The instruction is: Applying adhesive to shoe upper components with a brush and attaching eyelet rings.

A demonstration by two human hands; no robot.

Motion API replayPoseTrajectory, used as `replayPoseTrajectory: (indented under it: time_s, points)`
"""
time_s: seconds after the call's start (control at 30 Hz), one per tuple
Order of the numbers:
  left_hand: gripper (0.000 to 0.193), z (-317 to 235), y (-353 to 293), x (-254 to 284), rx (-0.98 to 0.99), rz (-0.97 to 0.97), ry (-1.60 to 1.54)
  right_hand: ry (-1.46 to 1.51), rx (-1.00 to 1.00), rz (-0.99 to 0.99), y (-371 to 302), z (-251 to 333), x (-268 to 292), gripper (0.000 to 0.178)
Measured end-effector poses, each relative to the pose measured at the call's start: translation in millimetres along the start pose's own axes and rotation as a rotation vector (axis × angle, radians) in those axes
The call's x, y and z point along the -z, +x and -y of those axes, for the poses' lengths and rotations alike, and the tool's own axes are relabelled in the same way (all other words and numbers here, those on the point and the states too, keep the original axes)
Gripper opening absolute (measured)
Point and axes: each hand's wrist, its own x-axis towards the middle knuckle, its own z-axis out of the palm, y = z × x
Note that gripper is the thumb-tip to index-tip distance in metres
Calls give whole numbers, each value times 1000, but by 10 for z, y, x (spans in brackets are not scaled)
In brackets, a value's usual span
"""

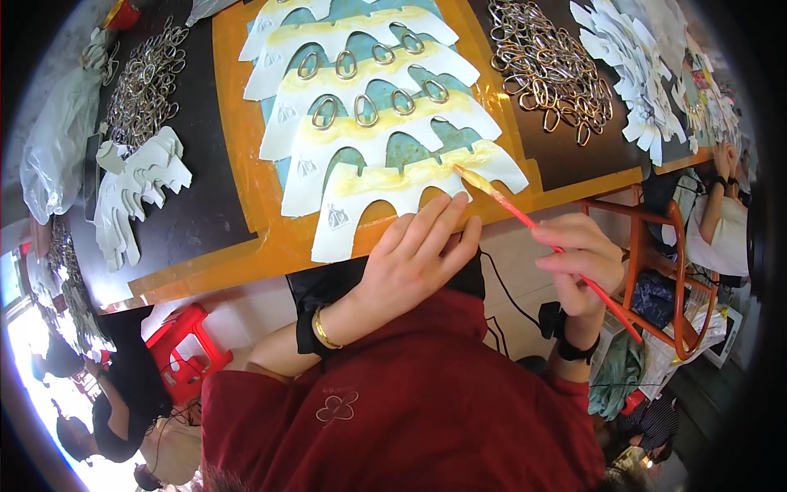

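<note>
Along the tabletop (197, 221)'s near edge: nearest white cutout (398, 182), yellow coating (434, 174) across its upper band
Right hand (584, 261): pinches the red brush (518, 213), its tip on the coating
Left hand (407, 266): fingers loosely spread at the cutout's lower edge; pressure cannot be told
Brushing: light, even strokes should keep coating off the bare white
Hard to see: farthest cutout (256, 45), cropped above

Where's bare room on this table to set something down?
Left: dark tabletop between the stacked white cutouts and the orange tape. Right: a patch between the metal ring pile and the tape. Crowded: the middle, with yellow-coated cutouts, paintbrush, left hand and right hand.
</note>
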Motion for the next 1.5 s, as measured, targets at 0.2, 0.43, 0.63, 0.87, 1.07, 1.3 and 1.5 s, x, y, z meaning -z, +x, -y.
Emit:
replayPoseTrajectory:
  time_s: [0.2, 0.43, 0.63, 0.87, 1.07, 1.3, 1.5]
  points:
    - [34, -5, 5, 17, 4, 3, -6, -63, -3, -36, -75, -111, 188, 21]
    - [36, -9, -18, 19, -3, 16, -3, -11, 28, -81, -45, -117, 65, 20]
    - [35, 0, 3, 0, 11, 17, -24, -51, 13, -61, -64, -166, 122, 21]
    - [42, -51, 74, 92, 109, -9, -163, 374, -165, -443, -308, -166, 169, 15]
    - [41, -7, -7, 210, 55, 8, -383, 868, -324, -649, -65, -358, 165, 18]
    - [36, 168, -171, 557, 117, -141, -484, 634, -69, -668, 1199, -683, 726, 17]
    - [30, 341, -358, 801, 312, -199, -289, 566, -97, -668, 2029, -1166, 1041, 21]
